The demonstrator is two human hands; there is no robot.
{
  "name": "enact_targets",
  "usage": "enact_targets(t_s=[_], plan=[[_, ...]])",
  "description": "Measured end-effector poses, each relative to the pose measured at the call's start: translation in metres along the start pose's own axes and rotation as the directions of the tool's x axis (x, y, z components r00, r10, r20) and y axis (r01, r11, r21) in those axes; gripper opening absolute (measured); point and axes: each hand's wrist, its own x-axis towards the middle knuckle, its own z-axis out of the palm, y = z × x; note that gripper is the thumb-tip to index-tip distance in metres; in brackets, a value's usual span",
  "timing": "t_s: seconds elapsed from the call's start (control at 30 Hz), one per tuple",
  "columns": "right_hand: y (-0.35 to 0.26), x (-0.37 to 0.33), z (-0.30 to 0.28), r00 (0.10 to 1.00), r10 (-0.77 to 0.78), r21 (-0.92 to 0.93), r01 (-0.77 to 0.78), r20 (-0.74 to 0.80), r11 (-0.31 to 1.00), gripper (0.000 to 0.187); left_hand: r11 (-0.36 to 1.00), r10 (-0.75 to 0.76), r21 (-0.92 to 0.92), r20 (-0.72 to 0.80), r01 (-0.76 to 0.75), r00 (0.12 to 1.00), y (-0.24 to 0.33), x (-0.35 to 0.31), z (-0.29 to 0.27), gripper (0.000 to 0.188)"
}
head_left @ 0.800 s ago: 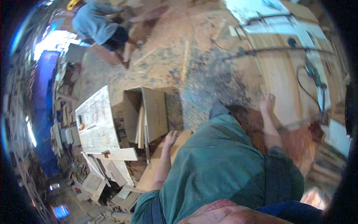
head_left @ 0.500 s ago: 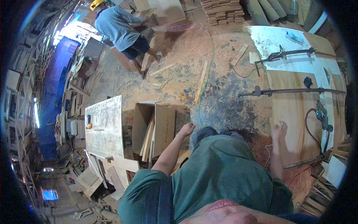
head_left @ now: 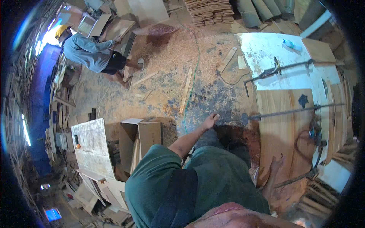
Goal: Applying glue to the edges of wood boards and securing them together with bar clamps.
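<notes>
My left hand point(head_left: 211, 121) is out in front of my body, its fingers curled in and nothing visible in them. It hangs over the dusty floor, a little left of the end of a long bar clamp point(head_left: 281, 113). My right hand point(head_left: 276, 164) is at my right side, fingers apart and empty, above or beside a wide wooden panel point(head_left: 283, 133); whether it touches is unclear. The clamp crosses this panel, and a second bar clamp point(head_left: 279, 70) lies farther back on the white tabletop point(head_left: 258, 45).
A person point(head_left: 89, 53) in a yellow cap handles boards at far left. An open cardboard box point(head_left: 150, 135) with wood strips stands left of me, beside a pale worktable point(head_left: 91, 144). A green hose point(head_left: 197, 57) and loose wood strips point(head_left: 186, 90) lie on the floor. Stacked slats point(head_left: 209, 13) sit at the back.
My body has turned and shifted toward the table on the right. My left hand has swung forward and right; my right hand has dropped back. The other person has stepped left.
</notes>
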Motion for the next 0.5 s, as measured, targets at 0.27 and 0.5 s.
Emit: enact_targets(t_s=[0.27, 0.5], plan=[[-0.196, 0.158, 0.017, 0.707, -0.646, 0.117, 0.644, 0.288, 0.756, 0.078, 0.950, -0.082, -0.311, -0.206, 0.014, 0.975, -0.004, 0.025, 0.098, 0.077], [-0.222, 0.205, 0.068, 0.416, -0.606, -0.037, 0.843, 0.677, 0.537, 0.077, 0.916, -0.243, -0.381, -0.284, 0.124, 0.928, 0.004, 0.040, 0.122, 0.092]])
